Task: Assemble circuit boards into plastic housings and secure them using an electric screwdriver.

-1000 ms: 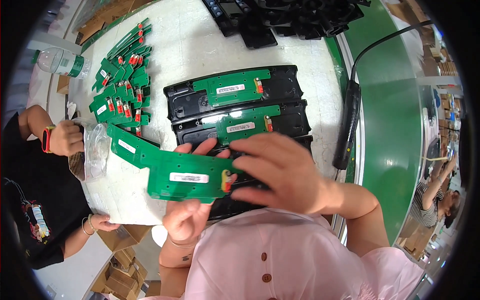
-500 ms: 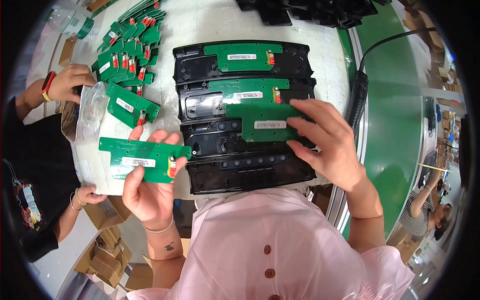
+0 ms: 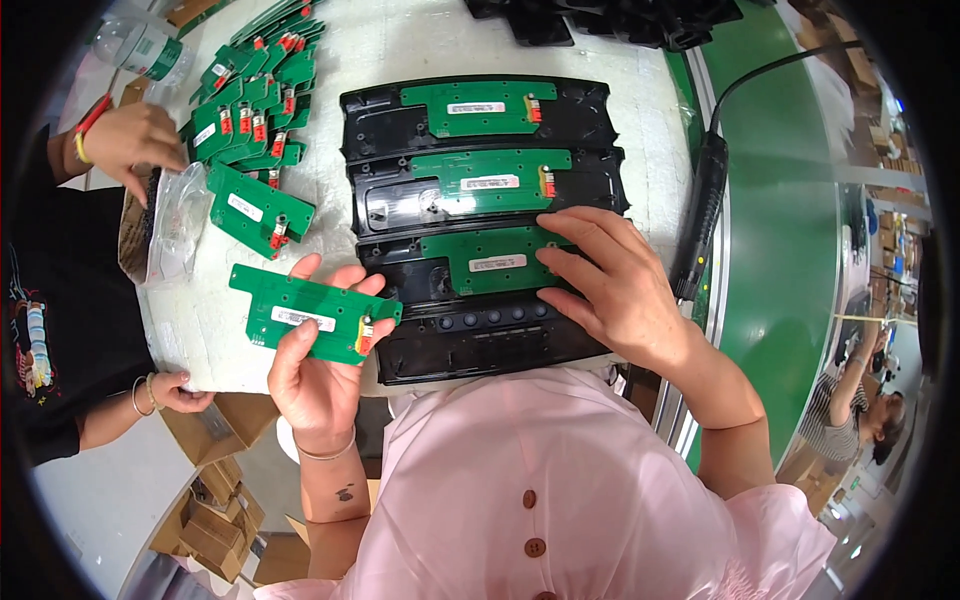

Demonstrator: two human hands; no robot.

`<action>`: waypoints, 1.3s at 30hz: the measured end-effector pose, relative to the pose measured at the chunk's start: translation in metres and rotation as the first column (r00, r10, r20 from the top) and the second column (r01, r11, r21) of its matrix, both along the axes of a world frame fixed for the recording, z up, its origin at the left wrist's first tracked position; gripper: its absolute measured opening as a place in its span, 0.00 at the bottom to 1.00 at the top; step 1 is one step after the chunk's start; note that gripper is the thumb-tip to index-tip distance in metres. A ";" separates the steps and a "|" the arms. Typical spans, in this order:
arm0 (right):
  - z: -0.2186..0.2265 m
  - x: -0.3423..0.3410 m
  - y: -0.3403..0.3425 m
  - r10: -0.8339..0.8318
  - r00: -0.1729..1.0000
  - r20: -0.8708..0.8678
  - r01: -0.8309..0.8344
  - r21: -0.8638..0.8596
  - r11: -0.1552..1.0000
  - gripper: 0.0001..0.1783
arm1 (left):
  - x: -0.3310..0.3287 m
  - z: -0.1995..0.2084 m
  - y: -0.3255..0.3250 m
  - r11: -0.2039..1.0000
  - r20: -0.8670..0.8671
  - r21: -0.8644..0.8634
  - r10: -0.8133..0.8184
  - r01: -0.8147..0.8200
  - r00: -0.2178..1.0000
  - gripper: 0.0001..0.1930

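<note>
My left hand (image 3: 322, 385) grips a green circuit board (image 3: 270, 290) by its lower edge, thumb on top near the white label; a red-and-yellow connector shows at its right end. My right hand (image 3: 625, 285) has its fingertips and thumb around the right end of another green circuit board (image 3: 450, 245), which lies in the third black plastic housing (image 3: 400, 275). Those fingers hide that board's connector. Two farther housings each carry a board, the upper board (image 3: 465, 122) and the middle board (image 3: 475, 180). The nearest housing (image 3: 490, 350), with a row of round buttons, bears no board.
Loose green boards (image 3: 245, 130) are piled at the far left, with a single board (image 3: 258, 212) nearer. A co-worker's hand (image 3: 130, 145) is by a clear plastic bag (image 3: 180, 225). A black corded tool (image 3: 705, 210) lies right; black parts (image 3: 610, 20) stand at the back.
My right hand has moved left and slightly down, bringing its board into the third housing. My left hand has shifted right with its board. The co-worker's upper hand has moved off the bag's edge.
</note>
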State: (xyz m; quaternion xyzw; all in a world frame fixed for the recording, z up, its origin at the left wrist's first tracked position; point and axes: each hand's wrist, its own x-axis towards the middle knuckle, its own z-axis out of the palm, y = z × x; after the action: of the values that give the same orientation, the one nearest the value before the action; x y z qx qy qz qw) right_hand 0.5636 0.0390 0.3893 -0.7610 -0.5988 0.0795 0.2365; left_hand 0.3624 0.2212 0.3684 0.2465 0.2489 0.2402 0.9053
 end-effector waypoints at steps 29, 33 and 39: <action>0.026 -0.013 -0.014 -0.124 0.976 -0.177 0.154 0.167 0.974 0.26 | 0.012 0.066 -0.021 0.819 0.139 0.567 -0.199 0.087 0.970 0.16; 0.021 -0.033 -0.032 0.121 0.992 -0.023 -0.121 -0.007 0.993 0.25 | -0.127 0.100 -0.049 0.739 0.118 0.674 -0.111 0.003 0.987 0.15; 0.000 -0.042 -0.041 0.057 0.997 0.051 -0.052 -0.080 0.995 0.25 | -0.236 0.088 -0.060 0.542 0.114 0.841 -0.187 0.005 0.976 0.12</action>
State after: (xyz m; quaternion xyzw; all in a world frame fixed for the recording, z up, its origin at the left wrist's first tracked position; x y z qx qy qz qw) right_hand 0.5213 -0.0024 0.3895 -0.7549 -0.6219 0.0892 0.1881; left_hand 0.1262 0.1616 0.4568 0.6364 0.0028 0.3016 0.7100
